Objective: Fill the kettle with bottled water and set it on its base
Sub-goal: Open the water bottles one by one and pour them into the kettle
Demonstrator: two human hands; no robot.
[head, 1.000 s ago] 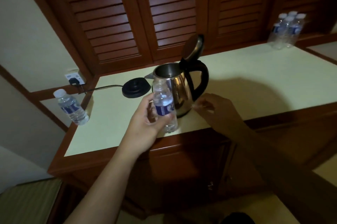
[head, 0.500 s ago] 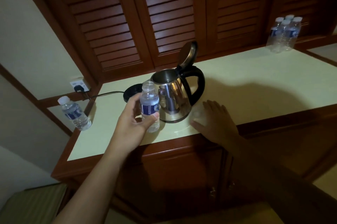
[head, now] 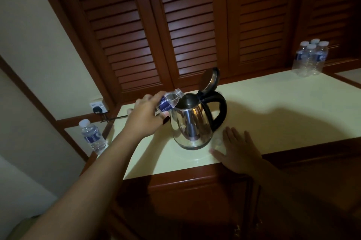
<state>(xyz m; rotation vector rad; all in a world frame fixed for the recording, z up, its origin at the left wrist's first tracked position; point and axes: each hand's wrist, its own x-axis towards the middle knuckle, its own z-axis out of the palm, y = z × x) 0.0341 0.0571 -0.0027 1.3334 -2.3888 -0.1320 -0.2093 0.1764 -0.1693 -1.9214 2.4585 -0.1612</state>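
Bottle [head: 169, 101] tilted, long axis slanting, neck at kettle [head: 192, 122] mouth; left hand [head: 145, 116] fingers grip it; right hand [head: 237, 149] fingers flat.

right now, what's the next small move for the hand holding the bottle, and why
Probably tip the bottle further: the left hand holds it tilted, neck at the rim of the open kettle, lid up, and no stream shows yet.

Cream countertop [head: 283, 122], steel kettle [head: 192, 122] upright, bottle cluster [head: 310, 60] at far right
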